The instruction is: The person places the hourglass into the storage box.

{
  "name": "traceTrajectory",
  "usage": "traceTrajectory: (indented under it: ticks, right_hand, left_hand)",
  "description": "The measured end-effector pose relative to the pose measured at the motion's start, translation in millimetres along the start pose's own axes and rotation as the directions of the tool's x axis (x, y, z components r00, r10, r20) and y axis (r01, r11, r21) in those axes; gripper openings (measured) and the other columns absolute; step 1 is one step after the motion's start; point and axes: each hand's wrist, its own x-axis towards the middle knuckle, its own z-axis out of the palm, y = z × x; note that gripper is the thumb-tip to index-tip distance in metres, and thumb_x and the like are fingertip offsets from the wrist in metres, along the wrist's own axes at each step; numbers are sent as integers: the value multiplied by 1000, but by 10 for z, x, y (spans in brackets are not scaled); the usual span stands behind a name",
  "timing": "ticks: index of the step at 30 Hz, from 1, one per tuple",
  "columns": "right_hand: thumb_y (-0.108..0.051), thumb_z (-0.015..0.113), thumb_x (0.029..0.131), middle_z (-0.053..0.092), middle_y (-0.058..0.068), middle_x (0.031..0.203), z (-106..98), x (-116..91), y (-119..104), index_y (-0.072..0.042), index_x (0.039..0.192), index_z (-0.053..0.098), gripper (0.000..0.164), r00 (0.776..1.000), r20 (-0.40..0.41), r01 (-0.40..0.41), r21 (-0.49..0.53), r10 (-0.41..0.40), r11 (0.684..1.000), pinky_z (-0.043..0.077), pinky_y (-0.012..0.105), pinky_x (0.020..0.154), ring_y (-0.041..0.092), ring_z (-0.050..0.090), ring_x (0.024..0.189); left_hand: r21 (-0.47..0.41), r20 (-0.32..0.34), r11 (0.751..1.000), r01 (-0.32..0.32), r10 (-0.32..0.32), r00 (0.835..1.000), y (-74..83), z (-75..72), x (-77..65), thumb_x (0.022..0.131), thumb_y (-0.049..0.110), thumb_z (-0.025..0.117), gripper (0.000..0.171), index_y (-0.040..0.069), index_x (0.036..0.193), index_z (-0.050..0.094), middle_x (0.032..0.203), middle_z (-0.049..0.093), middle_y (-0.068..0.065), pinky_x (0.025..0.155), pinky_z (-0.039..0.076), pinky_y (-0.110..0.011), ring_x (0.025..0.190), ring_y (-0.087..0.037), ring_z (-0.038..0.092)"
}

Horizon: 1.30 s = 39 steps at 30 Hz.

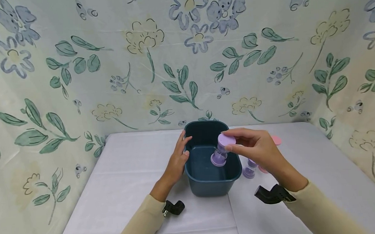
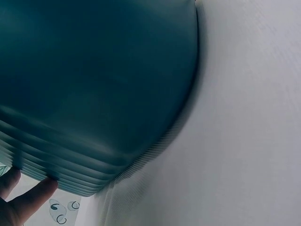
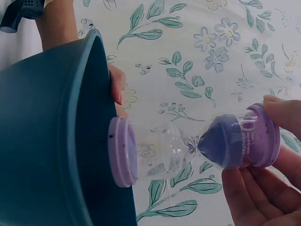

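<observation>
A purple sand timer [image 1: 219, 158] with clear bulbs is tilted over the inside of a dark teal bin [image 1: 214, 188]. My right hand [image 1: 254, 143] pinches its upper cap between thumb and fingers. In the right wrist view, purple sand fills the bulb of the timer [image 3: 225, 141] nearest the fingers, and the far cap overlaps the bin's opening. On the bin's left side, my left hand [image 1: 176, 159] holds the wall, its thumb and a fingertip over the rim. Two fingers [image 2: 35, 197] touch the ridged outer wall in the left wrist view.
Just right of the bin stands another purple timer [image 1: 249, 171]. A pink timer [image 1: 276, 140] is partly hidden behind my right hand. A white cloth [image 1: 139, 161] covers the table, and a floral curtain [image 1: 185, 61] hangs behind it.
</observation>
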Motion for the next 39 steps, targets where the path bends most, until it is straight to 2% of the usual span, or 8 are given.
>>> traceTrajectory:
  ticks: [5, 11, 17, 22, 27, 31, 39]
  right_hand:
    - [-17, 77, 82, 67, 4, 113, 105, 31, 60, -13, 119, 69, 39, 999, 31, 7, 6, -8, 1000, 55, 28, 80, 20, 66, 92]
    - [-21, 76, 83, 67, 3, 113, 222, 54, 129, -15, 120, 69, 38, 998, 64, -26, -2, 26, 1000, 55, 29, 79, 17, 68, 93]
    - [-20, 77, 82, 68, 2, 113, 314, 88, 206, -15, 119, 70, 38, 995, 95, -17, 1, 17, 1000, 56, 29, 78, 17, 67, 91]
    - [-20, 78, 81, 68, 1, 113, 386, 126, 286, -15, 118, 70, 38, 992, 128, -6, 16, 4, 1000, 56, 29, 78, 16, 67, 91]
    - [-22, 78, 80, 68, 1, 114, 454, 170, 355, -16, 118, 69, 39, 988, 156, -12, 19, 9, 1000, 55, 28, 80, 17, 68, 95]
    - [-23, 79, 79, 68, 4, 115, 504, 201, 404, -11, 119, 69, 43, 983, 181, -17, 20, 13, 1000, 55, 29, 81, 18, 68, 98]
    - [-23, 80, 79, 67, 6, 116, 562, 223, 466, -9, 120, 68, 45, 974, 227, -13, -33, 20, 999, 54, 33, 84, 20, 66, 102]
  left_hand:
    - [13, -3, 1000, 15, -15, 1000, 9, 11, 8, 101, 24, 32, 50, 16, 150, 32, 162, 6, -5, 109, 19, -66, 147, -25, 10]
    - [-13, 2, 1000, 18, -18, 1000, 23, 20, 18, 100, 15, 33, 50, 6, 148, 33, 161, 6, -14, 108, 16, -67, 147, -33, 10]
    - [19, 6, 1000, 5, -5, 1000, 24, 22, 5, 102, 27, 30, 50, 17, 150, 31, 162, 5, -4, 108, 20, -65, 147, -25, 9]
    - [11, 9, 1000, 10, -10, 1000, 15, 19, 1, 101, 35, 28, 50, 24, 150, 30, 162, 3, 4, 109, 19, -65, 148, -21, 8]
    - [11, 9, 1000, 19, -19, 1000, 16, 16, -4, 100, 27, 30, 50, 24, 150, 31, 162, 3, 6, 108, 19, -65, 148, -19, 8]
    - [1, 8, 1000, 16, -16, 1000, 18, 14, -8, 99, 21, 31, 51, 24, 150, 31, 162, 4, 5, 109, 19, -65, 148, -19, 8]
    - [11, 17, 1000, 16, -16, 1000, 19, 15, -17, 101, 42, 26, 54, 20, 150, 30, 162, 3, 5, 108, 20, -65, 148, -19, 7]
